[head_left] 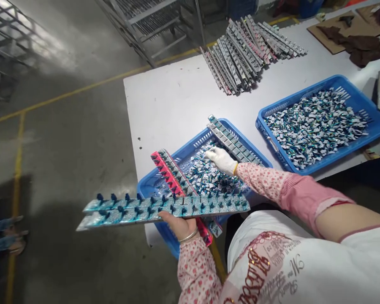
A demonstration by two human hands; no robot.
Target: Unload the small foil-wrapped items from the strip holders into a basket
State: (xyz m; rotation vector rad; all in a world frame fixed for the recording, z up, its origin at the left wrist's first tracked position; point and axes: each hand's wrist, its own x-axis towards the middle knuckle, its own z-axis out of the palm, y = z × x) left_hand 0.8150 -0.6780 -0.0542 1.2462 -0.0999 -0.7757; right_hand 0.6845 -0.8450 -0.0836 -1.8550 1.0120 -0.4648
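My left hand [178, 223] grips from below a long glittery teal strip [152, 207] studded with small dark blue clips, held level over the table's near corner. My right hand [221, 159], in a white glove, reaches into the near blue basket [147, 182] and its bent fingers touch the heap of small teal and silver pieces [205, 175]; whether it holds one is hidden. A red-edged strip [174, 179] and a grey strip [232, 141] of square blocks lie across this basket.
A second blue basket [362, 99] full of the same small pieces stands to the right. A pile of finished strips [247, 52] lies at the table's far side. Brown cloth on cardboard [354, 42] sits far right. Metal racks [152, 25] stand on the concrete floor.
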